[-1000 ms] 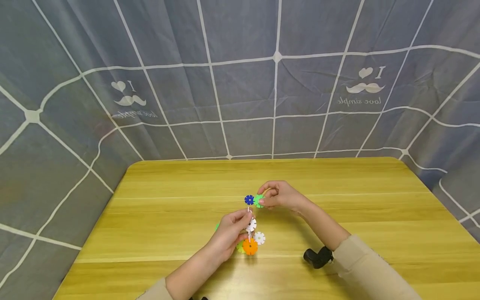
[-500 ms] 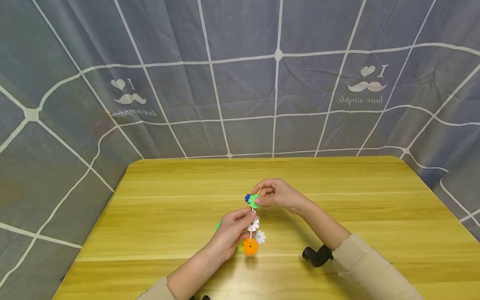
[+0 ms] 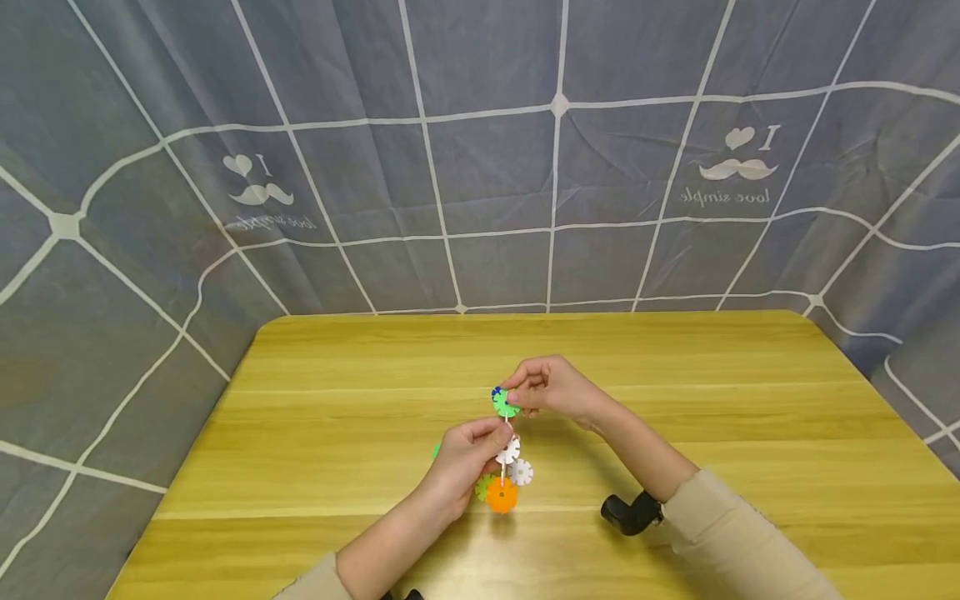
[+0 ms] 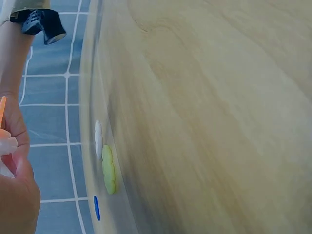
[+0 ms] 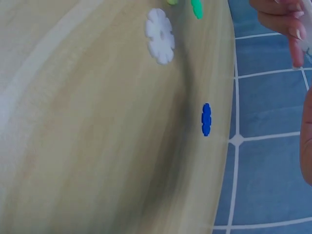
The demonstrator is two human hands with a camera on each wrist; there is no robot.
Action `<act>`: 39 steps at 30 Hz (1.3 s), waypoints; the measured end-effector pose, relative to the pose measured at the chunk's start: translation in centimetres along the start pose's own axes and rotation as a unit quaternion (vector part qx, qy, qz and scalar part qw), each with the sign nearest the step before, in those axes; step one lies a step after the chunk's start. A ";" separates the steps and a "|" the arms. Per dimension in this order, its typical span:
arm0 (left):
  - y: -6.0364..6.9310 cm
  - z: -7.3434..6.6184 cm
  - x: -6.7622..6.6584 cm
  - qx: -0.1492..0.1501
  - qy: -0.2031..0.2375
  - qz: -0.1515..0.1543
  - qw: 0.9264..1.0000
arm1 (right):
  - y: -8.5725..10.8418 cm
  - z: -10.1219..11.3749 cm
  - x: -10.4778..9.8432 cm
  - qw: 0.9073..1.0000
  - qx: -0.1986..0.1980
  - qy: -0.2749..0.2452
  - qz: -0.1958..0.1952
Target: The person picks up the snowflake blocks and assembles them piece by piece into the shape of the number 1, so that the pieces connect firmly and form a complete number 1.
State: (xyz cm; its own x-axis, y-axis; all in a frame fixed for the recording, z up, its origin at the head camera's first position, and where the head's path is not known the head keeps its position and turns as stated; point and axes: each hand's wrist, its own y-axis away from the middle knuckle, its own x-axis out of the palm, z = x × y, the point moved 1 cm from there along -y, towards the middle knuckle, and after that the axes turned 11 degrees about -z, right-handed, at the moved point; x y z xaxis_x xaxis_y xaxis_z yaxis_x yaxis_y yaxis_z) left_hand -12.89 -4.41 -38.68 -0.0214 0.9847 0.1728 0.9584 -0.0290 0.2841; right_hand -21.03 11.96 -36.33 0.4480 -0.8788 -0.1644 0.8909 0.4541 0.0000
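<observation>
Near the middle of the table in the head view, my left hand [image 3: 467, 462] pinches a white notched disc [image 3: 511, 450], a snowflake-shaped building piece. An orange notched disc [image 3: 502, 495] hangs joined below it. Just above, my right hand [image 3: 555, 392] pinches a light-green notched disc [image 3: 504, 405] between thumb and fingers. The green disc's lower edge meets a thin white piece that rises from the left fingers; whether they interlock I cannot tell. Fingers hide part of the chain. A blue disc [image 5: 206, 120] lies on the table, partly behind the green one in the head view.
On the wooden table [image 3: 337, 375] lie a loose white disc [image 3: 522, 472], a yellow-green disc [image 4: 108, 169] and a green disc [image 5: 196, 8]. A black wrist-worn device [image 3: 628, 514] sits on the right forearm. A grey checked curtain [image 3: 487, 167] hangs behind the table.
My right hand has brought the green disc left and slightly down onto the top of the white piece, now covering much of the blue disc. My left hand stays nearly still.
</observation>
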 end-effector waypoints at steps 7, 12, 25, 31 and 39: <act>0.2 0.1 0.0 0.008 -0.008 -0.010 1.000 | 0.4 -0.5 0.3 1.000 -0.021 0.016 -0.013; 0.1 0.4 0.0 0.013 -0.015 -0.014 1.000 | 0.6 -0.8 0.6 1.000 -0.016 0.014 -0.020; 0.0 0.7 -0.7 0.019 -0.018 -0.027 0.999 | 0.9 -1.7 1.9 0.999 -0.036 -0.008 -0.030; 0.1 0.7 -0.7 0.017 -0.016 -0.017 1.000 | 1.1 -1.9 1.7 0.999 -0.023 -0.006 -0.028; 0.1 0.5 -0.3 0.015 -0.005 0.003 1.000 | 1.5 -1.7 0.3 1.000 -0.003 -0.019 0.004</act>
State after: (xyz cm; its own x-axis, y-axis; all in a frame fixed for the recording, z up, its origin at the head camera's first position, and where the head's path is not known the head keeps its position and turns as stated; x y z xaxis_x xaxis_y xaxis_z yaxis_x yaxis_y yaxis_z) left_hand -12.65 -4.59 -39.21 -0.0118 0.9863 0.1645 0.9664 -0.0310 0.2553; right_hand -19.74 12.64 -38.06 0.4576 -0.8802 -0.1258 0.8869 0.4619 -0.0058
